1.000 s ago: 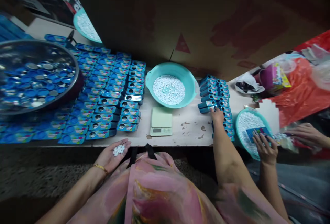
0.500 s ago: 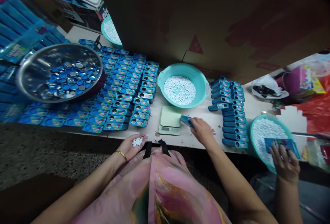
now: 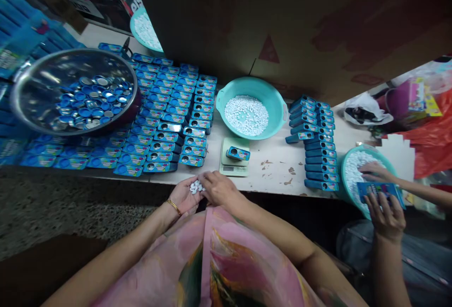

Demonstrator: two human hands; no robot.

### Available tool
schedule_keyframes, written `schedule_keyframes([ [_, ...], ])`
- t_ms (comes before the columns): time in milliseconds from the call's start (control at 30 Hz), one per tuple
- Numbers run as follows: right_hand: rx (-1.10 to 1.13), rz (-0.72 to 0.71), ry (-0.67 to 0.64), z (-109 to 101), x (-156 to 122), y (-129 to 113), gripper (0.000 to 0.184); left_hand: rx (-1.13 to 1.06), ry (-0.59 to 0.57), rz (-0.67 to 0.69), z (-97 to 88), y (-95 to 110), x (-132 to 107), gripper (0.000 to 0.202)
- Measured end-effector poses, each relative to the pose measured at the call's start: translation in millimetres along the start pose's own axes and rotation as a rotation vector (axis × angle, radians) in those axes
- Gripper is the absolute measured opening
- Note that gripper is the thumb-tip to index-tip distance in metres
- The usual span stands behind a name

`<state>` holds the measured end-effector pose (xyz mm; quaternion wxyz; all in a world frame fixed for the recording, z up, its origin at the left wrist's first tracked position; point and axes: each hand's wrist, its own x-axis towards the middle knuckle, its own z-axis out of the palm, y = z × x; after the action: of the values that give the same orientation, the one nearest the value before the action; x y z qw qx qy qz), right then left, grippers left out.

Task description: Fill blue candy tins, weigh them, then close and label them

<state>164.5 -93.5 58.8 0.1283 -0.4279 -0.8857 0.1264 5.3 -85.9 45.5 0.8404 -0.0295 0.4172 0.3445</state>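
A: Where are the white pellets (image 3: 196, 187)?
B: Small heap, lying in the upturned left hand (image 3: 181, 197); palm cupped, fingers not closed over them.
A: Right hand (image 3: 221, 189)?
B: Fingertips at the heap. Pinching any? Cannot tell.
A: Further out?
B: Blue tin (image 3: 238, 153) on the scale (image 3: 234, 166); turquoise bowl (image 3: 272, 102) behind, more pellets inside. Tin rows (image 3: 165, 125) left of it.

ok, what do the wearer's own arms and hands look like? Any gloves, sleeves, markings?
No gloves on the left hand or right hand. Forearms bare, no sleeves over them. A thin, gold-coloured bracelet circles the left wrist; none visible on the right. No cables or markings seen. Torso: pink patterned cloth garment with green and yellow patches.
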Motion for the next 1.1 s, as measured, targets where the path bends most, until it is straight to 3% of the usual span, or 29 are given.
schedule_keyframes([
  [67,-0.009,0.015,-0.047,12.0,6.0,-17.5,0.025,-0.008,0.002,-0.014,-2.5,-1.4,-0.2,0.022],
  [167,-0.01,0.002,-0.096,21.3,11.7,-24.0,0.019,-0.02,0.037,-0.044,-4.6,-1.8,-2.1,0.023],
  [367,0.022,0.004,-0.077,24.0,11.9,-20.1,0.019,-0.001,0.106,-0.073,-4.4,2.0,-4.8,0.023],
  [633,0.15,0.03,0.018,37.2,4.8,-6.7,0.016,0.053,0.04,-0.047,0.1,-2.0,6.1,0.016],
  [767,0.265,0.068,0.133,19.8,-6.0,13.3,0.015,0.054,0.021,-0.046,16.3,-3.8,13.5,0.017],
  [933,0.301,0.318,0.414,-10.5,-11.5,63.3,0.017,0.091,-0.004,-0.042,30.8,-0.8,17.3,0.024],
  [1100,0.23,0.313,0.443,-10.1,-9.4,93.6,0.022,0.069,0.004,-0.028,27.0,0.5,17.0,0.025],
])
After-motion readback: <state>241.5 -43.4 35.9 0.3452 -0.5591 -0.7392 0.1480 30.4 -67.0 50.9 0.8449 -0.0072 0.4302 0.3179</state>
